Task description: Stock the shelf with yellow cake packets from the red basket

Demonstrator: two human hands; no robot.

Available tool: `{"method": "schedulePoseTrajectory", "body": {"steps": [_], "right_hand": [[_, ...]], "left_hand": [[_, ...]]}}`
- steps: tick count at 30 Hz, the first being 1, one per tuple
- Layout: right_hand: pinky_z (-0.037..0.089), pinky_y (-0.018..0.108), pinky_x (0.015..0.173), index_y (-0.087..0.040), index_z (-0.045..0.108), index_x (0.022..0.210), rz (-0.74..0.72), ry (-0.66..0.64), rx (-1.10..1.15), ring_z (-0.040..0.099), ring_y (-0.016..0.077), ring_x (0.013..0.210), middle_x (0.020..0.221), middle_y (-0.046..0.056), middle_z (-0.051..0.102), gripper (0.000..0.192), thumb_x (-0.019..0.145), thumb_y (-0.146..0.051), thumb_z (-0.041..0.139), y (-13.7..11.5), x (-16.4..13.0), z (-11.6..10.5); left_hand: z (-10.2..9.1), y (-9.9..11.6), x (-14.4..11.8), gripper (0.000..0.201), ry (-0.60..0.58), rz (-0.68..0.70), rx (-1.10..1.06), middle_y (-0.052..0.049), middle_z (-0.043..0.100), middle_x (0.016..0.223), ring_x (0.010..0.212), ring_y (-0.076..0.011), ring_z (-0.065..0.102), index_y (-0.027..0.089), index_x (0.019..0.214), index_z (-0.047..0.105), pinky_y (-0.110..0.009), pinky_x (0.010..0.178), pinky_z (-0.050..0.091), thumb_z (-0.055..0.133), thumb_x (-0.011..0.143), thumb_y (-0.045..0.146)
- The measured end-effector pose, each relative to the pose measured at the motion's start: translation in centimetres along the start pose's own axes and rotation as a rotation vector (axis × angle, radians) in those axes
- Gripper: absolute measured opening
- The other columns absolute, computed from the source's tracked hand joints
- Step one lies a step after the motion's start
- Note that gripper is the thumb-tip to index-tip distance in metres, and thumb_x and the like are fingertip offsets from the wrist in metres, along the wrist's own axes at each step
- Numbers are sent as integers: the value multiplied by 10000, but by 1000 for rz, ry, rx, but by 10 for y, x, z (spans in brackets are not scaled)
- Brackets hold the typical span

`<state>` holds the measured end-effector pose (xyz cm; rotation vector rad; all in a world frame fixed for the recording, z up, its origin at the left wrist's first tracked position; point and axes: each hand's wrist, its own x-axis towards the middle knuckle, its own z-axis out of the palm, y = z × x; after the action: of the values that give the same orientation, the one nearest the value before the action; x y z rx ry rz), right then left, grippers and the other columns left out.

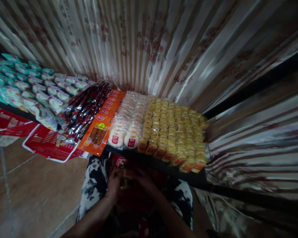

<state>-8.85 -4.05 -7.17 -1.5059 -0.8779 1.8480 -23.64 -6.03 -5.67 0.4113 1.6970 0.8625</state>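
We should hold the small packet (125, 180) snug with both hands and keep it low, under the shelf (149, 160) edge, so it does not slip. Our left hand (114, 185) and right hand (145, 181) meet down by our knees. The fingers curl in around the packet, but it is dark, so we cannot tell how tight. Farther off, yellow packs (173, 129) and white packs (129, 122) fill the shelf.
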Motion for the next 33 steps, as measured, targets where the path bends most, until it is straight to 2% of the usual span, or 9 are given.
{"method": "schedulePoseTrajectory", "body": {"steps": [3, 6, 12, 16, 20, 24, 26, 29, 33], "right_hand": [[455, 419, 874, -198, 683, 938, -11, 25, 26, 624, 288, 957, 980, 71, 693, 582, 499, -574, 758, -5, -7, 1], [464, 405, 861, -201, 675, 946, -46, 96, 53, 627, 277, 949, 966, 64, 693, 565, 525, -569, 749, -5, -12, 3], [459, 420, 874, -179, 677, 927, -101, 185, 30, 623, 276, 934, 932, 77, 694, 575, 538, -600, 720, -15, -30, 4], [447, 405, 918, -191, 648, 1027, -188, 189, 0, 600, 260, 1016, 1084, 86, 661, 582, 598, -581, 689, -29, -49, 3], [460, 402, 915, -182, 586, 1134, -232, 168, -61, 596, 258, 1035, 1144, 102, 634, 610, 643, -532, 674, -39, -64, 5], [445, 412, 938, -174, 622, 1068, -290, 186, -216, 606, 270, 1016, 1081, 98, 662, 527, 688, -538, 626, -46, -69, 8], [439, 408, 946, -178, 626, 1073, -331, 134, -299, 601, 261, 1027, 1090, 91, 659, 469, 737, -502, 586, -52, -69, 9], [422, 376, 966, -196, 622, 1094, -455, 63, -430, 577, 220, 1061, 1111, 74, 642, 350, 796, -355, 534, -66, -70, 10], [423, 354, 961, -219, 596, 1136, -583, 110, -489, 571, 188, 1045, 1097, 57, 630, 348, 799, -271, 525, -88, -71, 5]], "left_hand": [[-8, -5, -3, 407, -18, -24, -10, -23, 636, 703, 657, -185, 619, 161, 813, 565, -286, 616, 477, 683, 581, 473], [-8, -7, -4, 394, -35, -53, -89, 4, 622, 679, 605, -156, 606, 166, 847, 538, -260, 578, 464, 706, 562, 379], [-9, 12, -23, 296, -386, -167, -34, -11, 647, 664, 564, -120, 581, 116, 857, 611, -224, 550, 428, 617, 572, 196], [-12, 23, -39, 335, -474, -142, -22, -14, 665, 690, 600, -127, 586, 123, 856, 624, -234, 594, 436, 631, 535, 218], [-8, 25, -44, 394, -479, -20, -28, -43, 674, 779, 725, -170, 615, 124, 873, 616, -269, 684, 459, 665, 537, 325], [-6, 31, -41, 357, -521, 162, 198, -74, 680, 823, 827, -218, 610, 126, 808, 630, -301, 754, 457, 693, 549, 364], [-8, 42, -40, 380, -540, 248, 293, -80, 684, 850, 852, -230, 610, 124, 878, 639, -308, 765, 459, 687, 582, 359], [-10, 66, -42, 518, -545, 356, 303, -87, 674, 968, 894, -222, 607, 141, 1123, 568, -304, 774, 467, 644, 658, 358], [-3, 99, -48, 533, -596, 449, 274, -87, 648, 1059, 932, -213, 597, 160, 1182, 534, -296, 803, 463, 627, 695, 357]]}}
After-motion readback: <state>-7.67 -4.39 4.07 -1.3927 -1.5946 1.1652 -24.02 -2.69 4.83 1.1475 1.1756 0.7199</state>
